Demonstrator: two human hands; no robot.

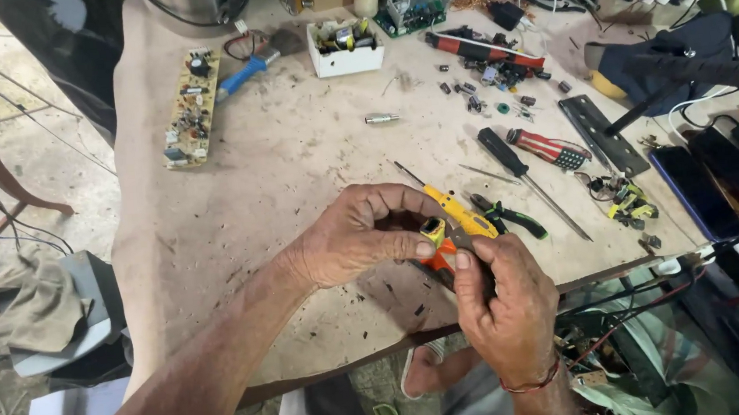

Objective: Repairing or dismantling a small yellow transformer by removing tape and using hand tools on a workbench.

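Left hand (pixel 358 235) pinches a small yellow-green component (pixel 432 230) by thumb and fingertips, just above the counter (pixel 295 161) edge. Right hand (pixel 504 298) is clenched on orange-handled pliers (pixel 440 259), jaws right at the left grip. Component looks light, rigid, probably brittle; best pinched by its flat sides.

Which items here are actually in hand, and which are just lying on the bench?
In hand:
- small yellow-taped part, pinched by left hand
- orange-handled tool, gripped by right hand

Lying about:
- yellow screwdriver, just behind the hands
- green-handled pliers
- black-handled screwdriver
- red striped tool
- circuit board
- white box of parts
- blue-handled brush
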